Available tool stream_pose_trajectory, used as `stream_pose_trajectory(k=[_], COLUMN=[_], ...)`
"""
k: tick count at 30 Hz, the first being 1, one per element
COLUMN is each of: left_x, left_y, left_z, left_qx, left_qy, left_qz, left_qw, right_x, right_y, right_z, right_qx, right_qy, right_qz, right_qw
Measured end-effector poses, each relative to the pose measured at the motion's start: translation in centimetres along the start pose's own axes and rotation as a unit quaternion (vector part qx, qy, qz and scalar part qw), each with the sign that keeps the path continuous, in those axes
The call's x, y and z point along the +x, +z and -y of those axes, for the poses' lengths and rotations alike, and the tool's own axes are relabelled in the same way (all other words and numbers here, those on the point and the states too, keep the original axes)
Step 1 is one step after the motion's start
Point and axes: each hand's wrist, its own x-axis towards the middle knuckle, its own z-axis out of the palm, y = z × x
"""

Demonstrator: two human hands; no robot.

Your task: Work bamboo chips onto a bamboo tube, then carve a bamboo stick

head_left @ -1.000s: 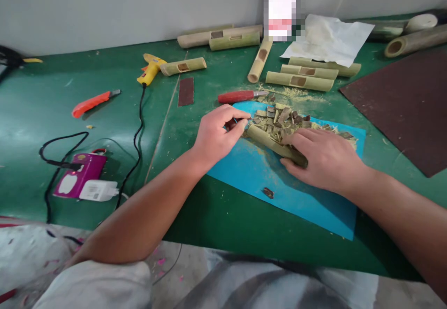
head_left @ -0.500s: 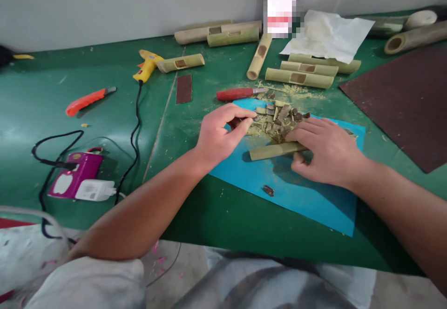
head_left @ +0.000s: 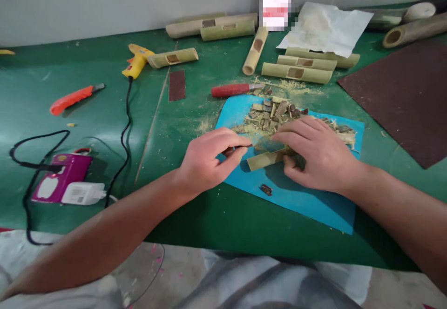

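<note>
A short bamboo tube (head_left: 262, 159) lies on a blue mat (head_left: 307, 202) on the green table. My right hand (head_left: 316, 155) covers its right end, fingers curled over it and gripping. My left hand (head_left: 209, 157) sits just left of the tube in a pinch around a small dark tool with a thin tip; most of the tool is hidden. Behind both hands a heap of bamboo chips and shavings (head_left: 275, 113) lies on the mat. One dark chip (head_left: 266, 189) rests alone near the mat's front.
Red-handled knife (head_left: 233, 90) behind the mat. Several cut bamboo tubes (head_left: 296, 72) and white paper (head_left: 324, 25) farther back. Yellow glue gun (head_left: 135, 62), orange utility knife (head_left: 71, 99) and purple box with charger (head_left: 63, 183) at left. Dark brown sheet (head_left: 401, 95) at right.
The bamboo tube has swung from slanting to nearly level and come nearer on the mat. Both hands have come toward me with it; my left hand now pinches close to its left end.
</note>
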Motion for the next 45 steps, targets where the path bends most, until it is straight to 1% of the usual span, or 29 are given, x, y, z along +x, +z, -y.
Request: stream_pose_trajectory(k=[2,5,11,17,22,25,32,37,42,45], left_x=[-0.5,-0.6,-0.6,-0.7,-0.9,-1.1,-1.2,-1.0,-0.8,-0.7], left_y=[-0.2,-0.3,-0.4,-0.3,-0.2,-0.2,-0.7,-0.6,-0.8,-0.7], left_z=[-0.1,-0.1,0.1,0.3,0.1,0.1,0.1,0.1,0.1,0.1], left_qx=[0.012,0.017,0.016,0.003,-0.02,-0.013,0.021,0.032,0.019,0.015], left_qy=[0.013,0.039,0.046,0.03,0.023,0.028,0.098,0.091,0.086,0.081], left_qz=[0.018,0.048,0.071,0.072,0.097,0.109,0.15,0.154,0.186,0.168], left_qw=[1.0,0.998,0.996,0.997,0.995,0.994,0.984,0.983,0.979,0.982], right_x=[0.1,0.3,0.3,0.4,0.7,0.8,1.2,1.5,1.5,1.5], right_y=[0.1,0.3,0.4,0.7,1.0,0.9,0.2,0.1,0.1,0.0], right_z=[0.3,0.5,0.4,0.1,-0.1,-0.3,-0.7,-0.8,-0.8,-0.8], right_qx=[0.016,0.022,0.029,0.092,0.114,0.132,0.167,0.173,0.174,0.175], right_qy=[-0.021,-0.044,-0.069,-0.041,-0.011,0.004,0.007,0.004,0.01,0.012], right_qz=[-0.008,-0.006,0.001,0.013,0.021,0.033,0.078,0.09,0.091,0.095], right_qw=[1.0,0.999,0.997,0.995,0.993,0.991,0.983,0.981,0.98,0.98])
